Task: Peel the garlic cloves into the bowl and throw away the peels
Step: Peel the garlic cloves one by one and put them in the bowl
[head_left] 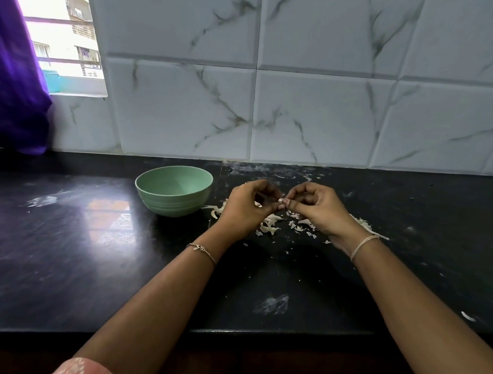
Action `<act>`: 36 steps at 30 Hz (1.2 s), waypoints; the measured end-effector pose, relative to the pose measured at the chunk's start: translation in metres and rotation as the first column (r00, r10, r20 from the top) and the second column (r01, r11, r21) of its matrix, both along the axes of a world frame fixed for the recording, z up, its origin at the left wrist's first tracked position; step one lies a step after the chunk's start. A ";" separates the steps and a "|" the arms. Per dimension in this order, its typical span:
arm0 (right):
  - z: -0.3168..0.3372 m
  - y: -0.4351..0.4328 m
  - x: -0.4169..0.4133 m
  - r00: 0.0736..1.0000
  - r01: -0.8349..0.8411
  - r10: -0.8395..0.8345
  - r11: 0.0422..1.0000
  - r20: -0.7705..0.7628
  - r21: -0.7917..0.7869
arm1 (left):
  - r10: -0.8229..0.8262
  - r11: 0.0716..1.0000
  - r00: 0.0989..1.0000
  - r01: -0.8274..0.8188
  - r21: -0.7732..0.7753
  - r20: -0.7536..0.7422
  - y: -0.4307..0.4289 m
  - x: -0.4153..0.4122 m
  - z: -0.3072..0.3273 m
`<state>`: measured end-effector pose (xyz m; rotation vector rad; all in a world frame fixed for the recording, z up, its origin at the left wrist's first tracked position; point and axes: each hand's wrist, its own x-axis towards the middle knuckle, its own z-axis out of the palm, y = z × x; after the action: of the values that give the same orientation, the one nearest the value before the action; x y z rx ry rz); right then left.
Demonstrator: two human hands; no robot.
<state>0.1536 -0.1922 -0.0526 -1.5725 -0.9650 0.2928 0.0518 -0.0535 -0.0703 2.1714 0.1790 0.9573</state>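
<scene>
My left hand (246,207) and my right hand (313,207) meet above the black counter, fingers curled, and pinch a small garlic clove (282,200) between their fingertips. Most of the clove is hidden by the fingers. Below and between the hands lies a scatter of pale garlic peels (272,228). More peels (363,223) stick out from behind my right wrist. A light green bowl (174,191) stands just left of my left hand; the part of its inside that I see holds nothing.
The black counter (97,251) runs left and right, with its front edge near my forearms. A marble-tiled wall (298,104) closes the back. A purple curtain (16,95) hangs at the far left beside a window. White smudges and stray peel bits dot the counter.
</scene>
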 end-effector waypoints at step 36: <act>-0.012 0.008 0.005 0.981 0.184 -0.176 0.977 -0.081 0.110 | 0.028 0.993 1.000 -0.029 -0.112 -0.009 -0.007 0.012 -0.005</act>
<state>0.1584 -0.1839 -0.0641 -1.5199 -0.7654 0.1612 0.0633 -0.0605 -0.0754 2.0746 0.2618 0.9333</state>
